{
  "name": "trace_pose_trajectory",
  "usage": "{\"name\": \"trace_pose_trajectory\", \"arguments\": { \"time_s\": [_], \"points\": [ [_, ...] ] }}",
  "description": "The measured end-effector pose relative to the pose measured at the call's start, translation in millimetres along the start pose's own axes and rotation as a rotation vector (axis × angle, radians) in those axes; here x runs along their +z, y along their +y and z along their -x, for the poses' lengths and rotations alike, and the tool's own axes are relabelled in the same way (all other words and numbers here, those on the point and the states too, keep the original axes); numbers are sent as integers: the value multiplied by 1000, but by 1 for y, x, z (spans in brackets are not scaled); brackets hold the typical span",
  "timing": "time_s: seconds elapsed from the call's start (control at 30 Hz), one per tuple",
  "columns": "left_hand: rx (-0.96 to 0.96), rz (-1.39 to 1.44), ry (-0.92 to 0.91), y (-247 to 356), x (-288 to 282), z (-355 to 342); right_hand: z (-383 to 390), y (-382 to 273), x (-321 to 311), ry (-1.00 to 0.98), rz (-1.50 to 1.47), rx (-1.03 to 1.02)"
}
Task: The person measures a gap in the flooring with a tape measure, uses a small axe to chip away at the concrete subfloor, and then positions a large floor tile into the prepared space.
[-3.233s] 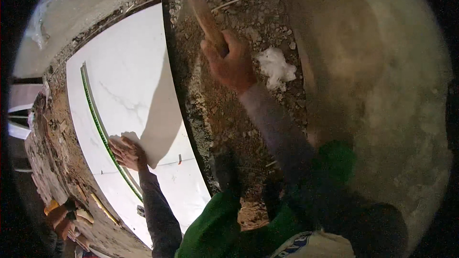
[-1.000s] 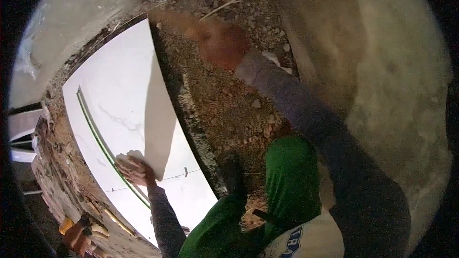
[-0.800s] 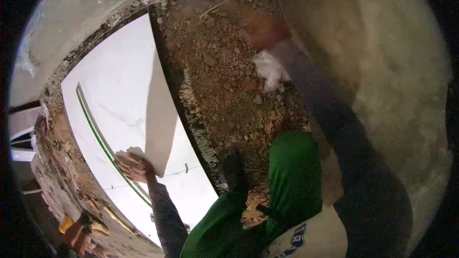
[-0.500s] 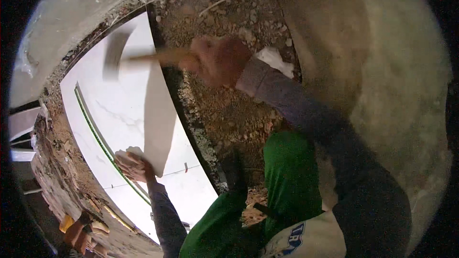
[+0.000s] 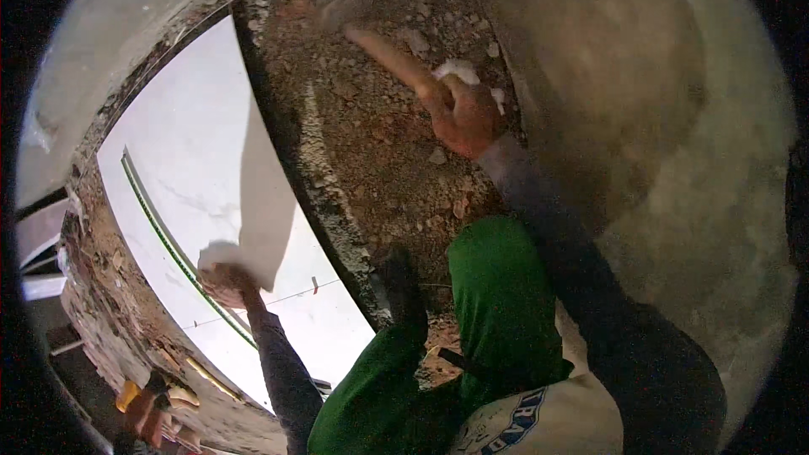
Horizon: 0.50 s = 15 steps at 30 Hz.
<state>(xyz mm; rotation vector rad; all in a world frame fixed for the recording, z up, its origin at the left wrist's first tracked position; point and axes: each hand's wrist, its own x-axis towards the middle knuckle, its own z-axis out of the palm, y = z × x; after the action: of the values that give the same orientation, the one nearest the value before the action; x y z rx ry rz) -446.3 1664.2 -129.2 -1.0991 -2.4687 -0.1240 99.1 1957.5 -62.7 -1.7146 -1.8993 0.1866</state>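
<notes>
My right hand (image 5: 462,115) is closed round the wooden handle of a hammer (image 5: 386,59), raised over the gravelly ground to the right of large white marbled tiles (image 5: 177,135); the hammer's head is blurred. My left hand (image 5: 227,285) lies fingers-down on the tiles, slightly blurred, beside a long, thin green straightedge (image 5: 160,227). A joint with small clips (image 5: 314,285) crosses the tiles near that hand. The tiles' right part carries a grey shadow. Behind my right hand a crumpled white plastic piece (image 5: 455,69) is partly hidden.
Concrete surfaces (image 5: 657,101) border the gravel strip (image 5: 379,160) at right and top left. Rubble (image 5: 118,270) runs along the tiles' left edge, with tools with yellow parts (image 5: 152,404) at the lower left. My green-clad knees (image 5: 497,286) and dark shoe (image 5: 396,278) are beside the tiles.
Half a second ago the hammer was blurred over the tile, pointing left; now it is up and right over the gravel, angled upward. My left hand stays on the tile beside the straightedge.
</notes>
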Motion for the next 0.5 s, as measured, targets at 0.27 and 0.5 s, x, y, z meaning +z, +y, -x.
{"name": "trace_pose_trajectory", "arguments": {
  "time_s": [0.27, 0.5],
  "points": [
    [733, 1026, -547, 398, -159, 1, 41, -22, -165, -243, -515, 345],
    [1043, 910, -837, 532, -132, 48, 67, -17, -266, -178, -554, 489]
  ]
}}
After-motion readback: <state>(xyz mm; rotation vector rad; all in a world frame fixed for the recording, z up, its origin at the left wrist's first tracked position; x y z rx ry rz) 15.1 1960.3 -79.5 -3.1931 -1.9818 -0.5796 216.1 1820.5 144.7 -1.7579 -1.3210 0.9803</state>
